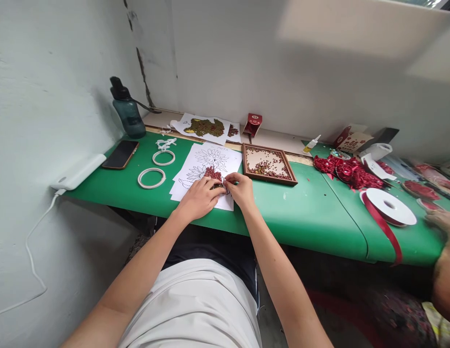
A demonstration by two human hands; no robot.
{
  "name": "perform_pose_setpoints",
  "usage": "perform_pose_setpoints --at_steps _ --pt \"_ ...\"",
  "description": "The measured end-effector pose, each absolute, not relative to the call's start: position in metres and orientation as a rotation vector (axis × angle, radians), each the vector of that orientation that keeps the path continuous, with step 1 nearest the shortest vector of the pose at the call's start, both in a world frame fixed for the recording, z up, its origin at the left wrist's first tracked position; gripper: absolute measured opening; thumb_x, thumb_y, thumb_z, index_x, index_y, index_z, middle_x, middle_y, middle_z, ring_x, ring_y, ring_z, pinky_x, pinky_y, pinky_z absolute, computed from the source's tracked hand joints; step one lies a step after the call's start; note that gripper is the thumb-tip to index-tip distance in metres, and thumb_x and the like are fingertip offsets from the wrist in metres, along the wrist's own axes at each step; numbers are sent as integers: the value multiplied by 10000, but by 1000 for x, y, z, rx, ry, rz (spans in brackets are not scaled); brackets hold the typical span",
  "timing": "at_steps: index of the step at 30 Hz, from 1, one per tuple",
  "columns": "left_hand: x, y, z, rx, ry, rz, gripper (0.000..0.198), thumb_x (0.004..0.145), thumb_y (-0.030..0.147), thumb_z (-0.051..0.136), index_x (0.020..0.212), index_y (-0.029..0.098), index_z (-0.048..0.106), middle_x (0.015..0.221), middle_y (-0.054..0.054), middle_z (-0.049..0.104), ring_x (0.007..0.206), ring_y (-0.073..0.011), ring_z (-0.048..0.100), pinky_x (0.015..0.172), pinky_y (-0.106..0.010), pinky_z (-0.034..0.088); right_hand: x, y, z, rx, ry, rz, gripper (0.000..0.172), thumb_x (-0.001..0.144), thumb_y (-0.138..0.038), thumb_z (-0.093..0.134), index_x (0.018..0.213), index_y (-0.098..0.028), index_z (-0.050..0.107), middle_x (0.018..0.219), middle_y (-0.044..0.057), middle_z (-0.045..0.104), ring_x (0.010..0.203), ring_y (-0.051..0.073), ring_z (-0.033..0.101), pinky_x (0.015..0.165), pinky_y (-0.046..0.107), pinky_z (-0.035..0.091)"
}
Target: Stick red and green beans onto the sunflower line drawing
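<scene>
Sheets of white paper [187,176] with a printed line drawing of flowers lie on the green table in front of me. Dark red beans or seeds [213,174] cover part of the drawing. My left hand [199,197] rests on the paper's lower part, fingers stretched out beside the red patch. My right hand [241,187] is pinched at the paper's right side, close to the left fingertips; whatever is between its fingers is too small to make out. Right of the paper, a brown-framed tray [271,162] holds loose red and greenish seeds.
Left are white rings [151,178], a phone [120,154], a bottle [128,113] and a white power strip [80,171]. Behind lies a seed-covered picture [206,127]. A glue bottle [312,143], red tinsel [355,174] and ribbon spool [390,205] stand right, near another person's hand [442,220].
</scene>
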State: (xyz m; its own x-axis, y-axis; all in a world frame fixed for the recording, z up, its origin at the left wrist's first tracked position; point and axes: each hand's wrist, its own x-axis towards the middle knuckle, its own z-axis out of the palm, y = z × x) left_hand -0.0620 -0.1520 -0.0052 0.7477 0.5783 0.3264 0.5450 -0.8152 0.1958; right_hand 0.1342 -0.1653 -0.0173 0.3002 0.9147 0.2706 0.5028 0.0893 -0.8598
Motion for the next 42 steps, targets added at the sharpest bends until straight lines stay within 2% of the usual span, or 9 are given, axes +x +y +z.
perform_pose_setpoints --at_steps 6,16,26,30,33,37,42 --pt "-61 -152 -5 2858 921 574 310 1057 265 502 1307 331 673 1433 -34 603 1314 -282 502 1023 -469 491 133 -166 -15 -1602 -1409 459 117 756 -212 612 728 -218 726 688 9 686 666 178 600 640 300 443" --pt "-61 -151 -4 2861 916 584 301 1035 247 535 1284 334 681 1424 -18 604 1300 -274 510 1019 -465 494 135 -162 -19 -1675 -1486 355 83 781 -230 658 760 -222 738 844 50 732 880 238 611 788 346 444" --pt "-62 -151 -5 2855 906 584 309 1036 248 537 1303 329 670 1418 -25 604 1300 -278 510 1029 -474 492 137 -159 -21 -1518 -1406 562 96 794 -300 640 822 -217 679 776 17 690 720 180 592 674 309 437" --pt "-62 -150 -5 2857 905 582 300 1041 252 525 1293 330 670 1409 -31 608 1295 -282 513 1023 -468 488 139 -156 -24 -1471 -1340 650 239 776 -319 668 989 -214 694 799 20 718 730 189 633 680 314 472" --pt "-61 -151 -3 2844 911 579 302 1049 264 508 1320 307 636 1401 -41 619 1284 -281 520 1002 -464 491 140 -157 -23 -1444 -1331 671 300 775 -334 665 1037 -198 719 807 33 715 759 200 647 703 325 492" --pt "-60 -152 0 2782 951 609 336 1029 257 535 1363 248 568 1392 -54 636 1276 -270 534 1020 -465 486 140 -160 -18 -1424 -1308 664 296 765 -340 650 993 -182 754 816 45 704 773 203 627 728 339 501" --pt "-59 -150 -1 2759 954 594 261 1023 261 545 1274 249 618 1395 -46 644 1284 -264 535 1049 -449 478 137 -165 -11 -1422 -1292 628 191 757 -332 641 849 -197 740 817 37 708 778 195 611 752 331 503"
